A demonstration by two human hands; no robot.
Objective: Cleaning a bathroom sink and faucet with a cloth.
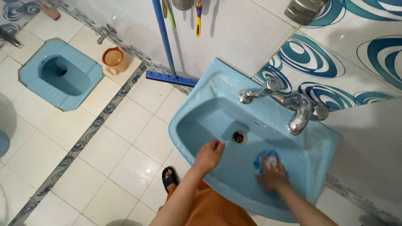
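A light blue wash basin [197,104] is fixed to the wall, with a round metal drain [239,137] in its bowl and a chrome tap [289,104] above. My right hand [274,175] presses a blue soapy scrub pad [266,161] against the inside of the bowl, right of the drain. My left hand [208,154] rests on the bowl's inner wall near the front rim, left of the drain, fingers loosely together and holding nothing.
A blue floor wiper [169,77] leans on the white wall behind the basin. A blue squat toilet [60,75] sits in the tiled floor at the left, with an orange mug [115,60] and a wall tap [104,33] beside it. My sandalled foot [169,178] stands below the basin.
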